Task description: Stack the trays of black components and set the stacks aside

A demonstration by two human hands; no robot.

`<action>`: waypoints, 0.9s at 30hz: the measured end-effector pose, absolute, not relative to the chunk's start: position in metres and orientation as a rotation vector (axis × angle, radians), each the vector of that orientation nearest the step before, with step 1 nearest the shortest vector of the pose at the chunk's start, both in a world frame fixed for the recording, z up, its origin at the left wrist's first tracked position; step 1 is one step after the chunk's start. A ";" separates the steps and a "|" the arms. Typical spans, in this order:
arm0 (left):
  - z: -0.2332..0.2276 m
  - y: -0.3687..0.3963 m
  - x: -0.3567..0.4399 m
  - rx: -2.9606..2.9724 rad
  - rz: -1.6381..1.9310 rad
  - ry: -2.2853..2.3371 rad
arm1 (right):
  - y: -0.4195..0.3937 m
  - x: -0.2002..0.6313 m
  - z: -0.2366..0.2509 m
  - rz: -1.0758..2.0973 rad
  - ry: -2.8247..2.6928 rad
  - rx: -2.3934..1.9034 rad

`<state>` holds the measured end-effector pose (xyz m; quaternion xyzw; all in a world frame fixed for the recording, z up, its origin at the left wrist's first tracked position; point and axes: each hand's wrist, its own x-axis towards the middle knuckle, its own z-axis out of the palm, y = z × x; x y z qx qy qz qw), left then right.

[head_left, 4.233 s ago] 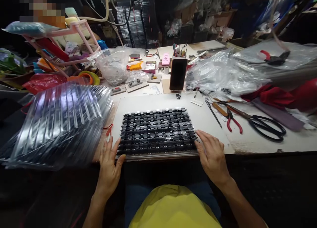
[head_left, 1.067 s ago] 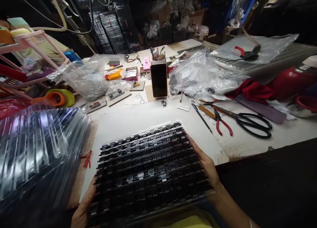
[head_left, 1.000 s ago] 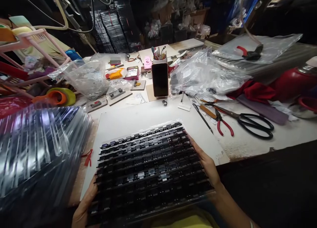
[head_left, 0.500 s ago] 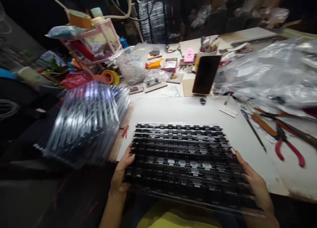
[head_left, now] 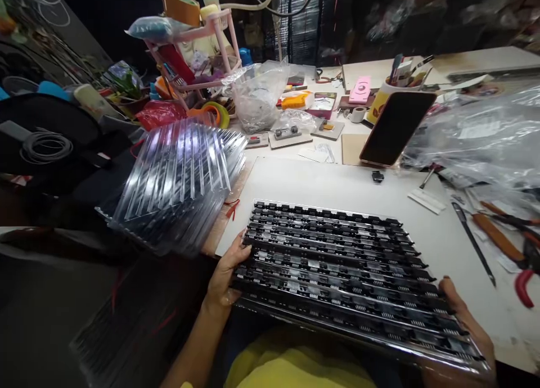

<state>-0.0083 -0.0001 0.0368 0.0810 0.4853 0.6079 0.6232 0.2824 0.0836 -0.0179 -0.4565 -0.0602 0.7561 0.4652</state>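
A clear plastic tray filled with rows of small black parts is held at the table's near edge, tilted toward me. My left hand grips its left side, thumb on top and the other fingers mostly hidden beneath. At the right edge my right hand is closed on the tray, its thumb showing along the rim. A white board lies under the tray's far part. One small black part sits on that board, beyond the tray.
A stack of clear ribbed trays stands to the left. A phone leans against a cup of pens at the back. A screwdriver, pliers and plastic bags lie on the right. A pink rack stands back left.
The view has turned left, so the table and its things appear further right. Both hands still hold the tray, and its right end now sits lower in view.
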 end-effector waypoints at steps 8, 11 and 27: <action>0.018 -0.002 -0.012 0.066 1.499 1.172 | 0.089 0.270 0.008 1.863 -0.103 -1.019; 0.015 -0.002 -0.011 0.061 1.458 1.253 | 0.089 0.269 0.011 1.885 -0.083 -0.933; 0.006 -0.003 -0.012 0.020 1.453 1.545 | 0.087 0.274 0.008 2.065 -0.029 -0.701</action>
